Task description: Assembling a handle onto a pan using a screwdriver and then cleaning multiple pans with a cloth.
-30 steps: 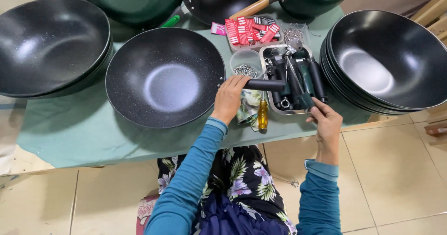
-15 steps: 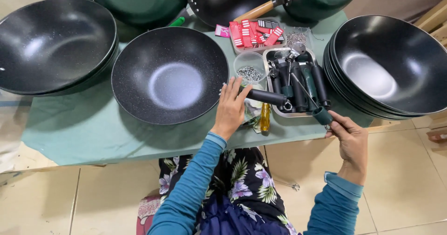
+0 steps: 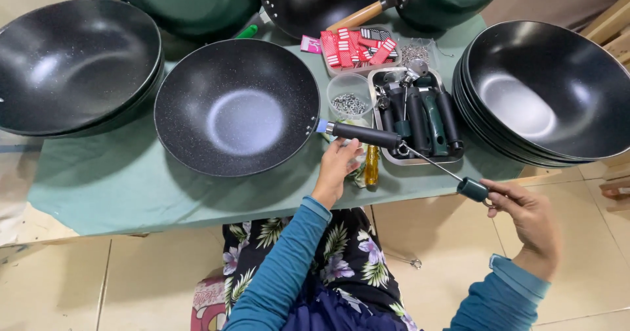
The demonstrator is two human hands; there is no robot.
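Black handle (image 3: 364, 134) juts rightward off the wok (image 3: 237, 106); left hand (image 3: 338, 164) cups it beneath, right hand (image 3: 525, 216) pinching the screwdriver (image 3: 453, 179) in line with its end.

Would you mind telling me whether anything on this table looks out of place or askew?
Nothing looks spilled or damaged. Only the yellow-handled tool lies loose beside the metal tray, near the left hand.

Green pans (image 3: 190, 3) cut off at top edge; small bowl's (image 3: 349, 95) contents — too small to tell.
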